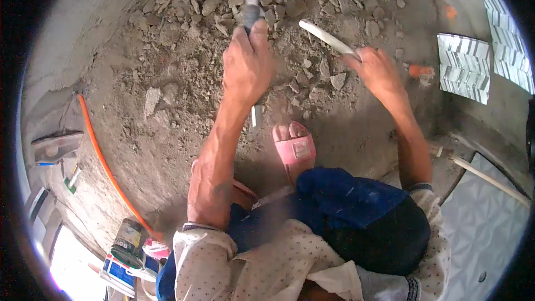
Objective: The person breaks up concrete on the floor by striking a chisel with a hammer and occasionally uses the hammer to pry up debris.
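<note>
My left hand [248, 69] is closed around a long-handled tool [252, 15] with a dark grip and a pale shaft. Its far end is smeared by motion at the top edge, and a pale piece sticks out below the wrist. A whitish rod [326, 38] is gripped in my right hand [382, 72], pointing up and left over the rubble. Broken chunks [209, 5] and loose grit cover the ground ahead of both hands. Close below them is my foot in a pink slipper [293, 147].
An orange hose [103, 161] curves along the left, near a trowel-like float [56, 147] and a dark can [127, 239]. To the right are patterned tiles [463, 67], an orange pipe stub [421, 71], a long wooden handle [490, 178] and a large embossed white panel [482, 228].
</note>
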Demonstrator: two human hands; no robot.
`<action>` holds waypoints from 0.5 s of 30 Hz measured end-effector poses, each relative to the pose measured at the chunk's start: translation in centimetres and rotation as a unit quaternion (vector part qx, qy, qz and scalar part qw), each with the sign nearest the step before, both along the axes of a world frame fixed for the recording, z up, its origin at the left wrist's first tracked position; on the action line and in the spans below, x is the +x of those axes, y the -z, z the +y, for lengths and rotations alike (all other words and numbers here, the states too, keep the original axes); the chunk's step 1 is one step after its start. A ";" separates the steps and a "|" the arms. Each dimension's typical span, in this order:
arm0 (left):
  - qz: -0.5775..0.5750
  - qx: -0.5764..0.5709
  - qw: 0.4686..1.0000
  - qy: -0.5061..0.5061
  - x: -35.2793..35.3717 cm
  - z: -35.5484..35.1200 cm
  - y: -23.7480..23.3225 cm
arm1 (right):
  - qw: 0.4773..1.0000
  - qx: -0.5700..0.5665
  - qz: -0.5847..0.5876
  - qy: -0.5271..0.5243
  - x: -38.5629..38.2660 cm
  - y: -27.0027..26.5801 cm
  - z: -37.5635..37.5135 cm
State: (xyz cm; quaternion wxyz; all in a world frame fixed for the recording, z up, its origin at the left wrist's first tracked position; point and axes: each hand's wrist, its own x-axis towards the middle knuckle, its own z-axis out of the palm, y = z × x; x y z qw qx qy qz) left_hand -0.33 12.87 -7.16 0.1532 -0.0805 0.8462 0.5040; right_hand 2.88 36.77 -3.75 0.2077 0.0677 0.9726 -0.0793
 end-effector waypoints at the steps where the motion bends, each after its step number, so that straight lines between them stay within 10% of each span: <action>1: 0.030 -0.016 0.999 -0.030 0.0 0.8 0.4 | 1.000 0.005 0.006 -0.006 0.1 -0.1 0.0; 3: 0.078 -0.066 0.995 -0.021 0.6 1.3 2.1 | 1.000 0.011 0.011 -0.023 -0.4 -0.5 -0.2; 6: 0.213 -0.176 0.882 0.383 0.6 -1.4 4.1 | 0.999 0.013 -0.002 -0.046 -1.6 -0.7 -0.2; 7: 0.018 -0.122 0.939 0.321 -0.4 -1.8 4.1 | 0.999 0.013 -0.014 -0.050 -1.8 -0.5 0.0; 10: 0.187 -0.066 0.970 0.141 0.5 -0.8 3.8 | 0.998 0.028 0.010 -0.047 -1.2 -0.5 0.2; 14: 0.103 -0.086 0.945 0.298 0.9 0.1 3.6 | 0.998 0.036 -0.009 -0.046 -1.0 -1.1 -0.2; 15: 0.229 -0.130 0.899 0.350 1.2 0.2 4.0 | 0.998 0.033 -0.010 -0.050 -0.9 -0.7 0.1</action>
